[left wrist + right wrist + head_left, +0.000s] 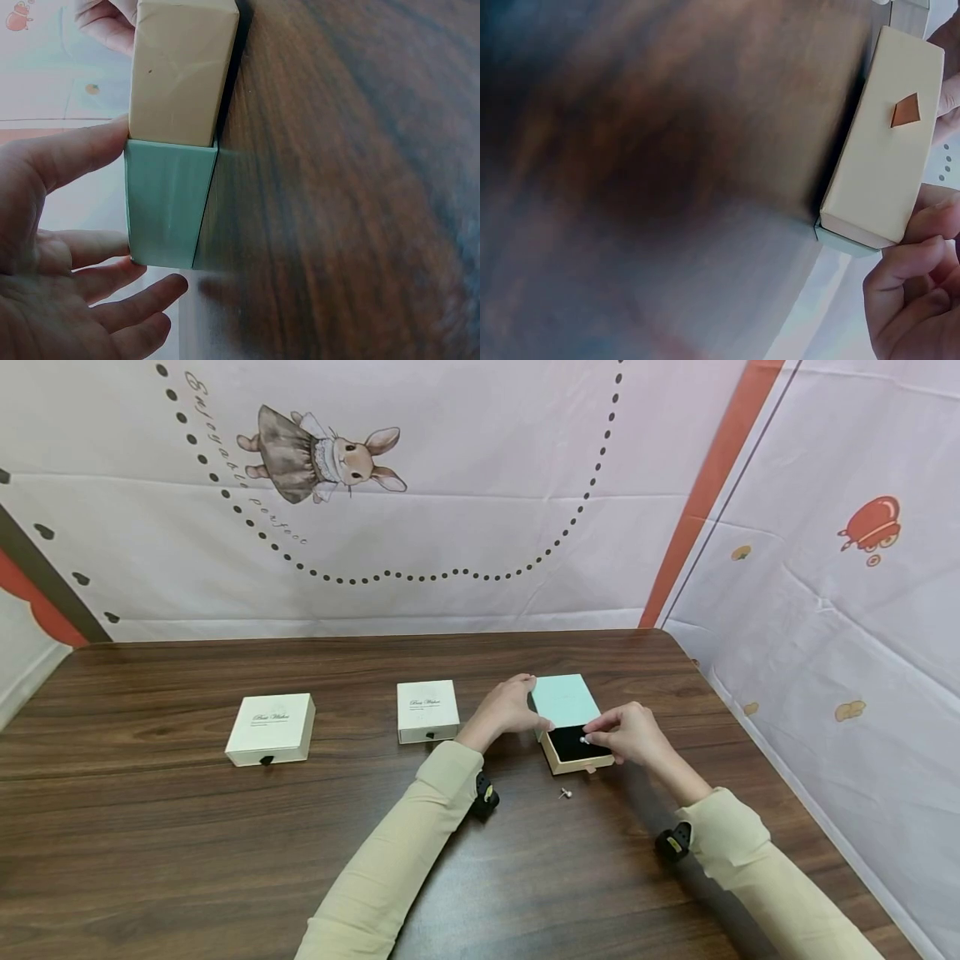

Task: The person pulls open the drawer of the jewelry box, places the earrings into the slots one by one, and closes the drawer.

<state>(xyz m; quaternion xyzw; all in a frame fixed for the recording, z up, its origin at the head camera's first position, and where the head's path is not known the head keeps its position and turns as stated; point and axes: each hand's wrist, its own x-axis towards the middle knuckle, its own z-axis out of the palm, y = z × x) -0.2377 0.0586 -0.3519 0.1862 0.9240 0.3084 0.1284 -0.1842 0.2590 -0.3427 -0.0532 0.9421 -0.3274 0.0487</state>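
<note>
A mint-green jewelry box (566, 700) stands at the right of the table, its cream drawer (581, 766) pulled out towards me and lined in black. My left hand (507, 706) holds the green sleeve from its left side. In the left wrist view the thumb (90, 150) lies where sleeve and drawer meet, and the other fingers are at the sleeve's far end. Over the drawer's black lining, my right hand (630, 732) pinches a small pearl earring (583, 740). Another pearl earring (566, 793) lies on the table in front of the drawer.
Two closed white boxes with printed lids, one (427, 710) left of my left hand and another (272, 729) farther left, stand on the brown wooden table (150, 827). Printed cloth (487, 527) hangs behind the table and along its right side.
</note>
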